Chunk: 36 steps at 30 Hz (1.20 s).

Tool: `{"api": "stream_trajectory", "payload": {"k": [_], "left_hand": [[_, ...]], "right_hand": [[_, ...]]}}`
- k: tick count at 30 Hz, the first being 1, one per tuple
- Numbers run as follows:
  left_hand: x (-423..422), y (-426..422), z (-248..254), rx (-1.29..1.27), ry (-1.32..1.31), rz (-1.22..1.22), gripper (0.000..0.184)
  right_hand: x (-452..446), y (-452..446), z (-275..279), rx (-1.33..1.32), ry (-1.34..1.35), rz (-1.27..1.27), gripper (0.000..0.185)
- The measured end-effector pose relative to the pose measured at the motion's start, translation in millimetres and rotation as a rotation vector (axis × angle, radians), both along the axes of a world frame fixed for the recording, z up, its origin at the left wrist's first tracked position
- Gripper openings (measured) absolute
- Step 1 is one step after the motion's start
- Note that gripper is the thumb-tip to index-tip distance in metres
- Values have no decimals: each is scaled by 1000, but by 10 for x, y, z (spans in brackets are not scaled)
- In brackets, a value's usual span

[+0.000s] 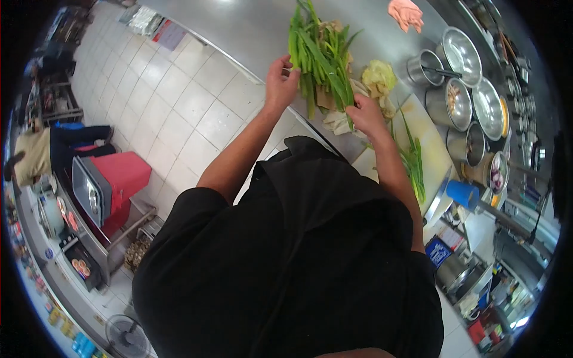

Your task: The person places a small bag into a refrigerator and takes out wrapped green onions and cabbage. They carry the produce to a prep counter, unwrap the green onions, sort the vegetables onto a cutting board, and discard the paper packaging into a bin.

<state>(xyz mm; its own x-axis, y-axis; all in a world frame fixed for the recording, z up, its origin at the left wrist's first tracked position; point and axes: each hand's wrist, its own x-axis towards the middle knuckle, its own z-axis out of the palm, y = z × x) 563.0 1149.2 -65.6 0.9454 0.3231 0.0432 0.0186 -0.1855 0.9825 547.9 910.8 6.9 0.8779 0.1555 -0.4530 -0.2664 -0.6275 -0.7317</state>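
A loose bunch of green onions (322,56) lies on the steel counter in front of me. At its left side is my left hand (282,83), fingers a little curled and apart, touching or almost touching the outer stalks. My right hand (367,116) pinches the lower end of a long green stalk at the bunch's right side. Crumpled brown paper or dry leaves show under and beside the bunch. A pale green cabbage (379,76) sits just beyond my right hand. More green onions (413,164) lie on a cutting board (433,134) beside my right forearm.
Steel pots and bowls (461,53) line the counter's right side, with a blue cup (462,194) nearer me. An orange glove (406,14) lies at the far end. On the left, a person (42,152) bends near a red bin (125,179) on the tiled floor.
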Motion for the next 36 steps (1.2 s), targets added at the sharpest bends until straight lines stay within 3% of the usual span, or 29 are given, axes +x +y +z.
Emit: {"api": "stream_trajectory", "payload": {"k": [3,9,15,18,22,26,29,32,36], "left_hand": [[-78,-124,108,26,-70,-51,41],[-216,-499,265,117,-168,-286,41],[-414,-1211,373,215,-291,-544,41],[-544,-1538,378,228,-271,-647,42],[-746,-1780,386,264,-273,-667,44],[-842,-1695,350,347,-230,-527,43],[-877,-1463,224,388,-142,-342,40],[-945,-1230,224,382,-74,-138,37],[-907,-789,68,401,-15,51,39]], "right_hand": [[-308,-463,40,157,-31,-43,16],[-937,-1585,646,-285,-93,15,13],[-1597,-2697,393,-818,-99,111,18],[-1800,-2891,98,-864,-108,9,19],[-2016,-3033,-62,-721,-284,-93,22],[-2184,-3138,19,-596,-414,-190,36],[-2236,-3245,-1,-465,-589,-260,30],[-2205,-3104,70,-219,-528,-404,26],[-2051,-2695,77,-58,-590,-303,22]]}}
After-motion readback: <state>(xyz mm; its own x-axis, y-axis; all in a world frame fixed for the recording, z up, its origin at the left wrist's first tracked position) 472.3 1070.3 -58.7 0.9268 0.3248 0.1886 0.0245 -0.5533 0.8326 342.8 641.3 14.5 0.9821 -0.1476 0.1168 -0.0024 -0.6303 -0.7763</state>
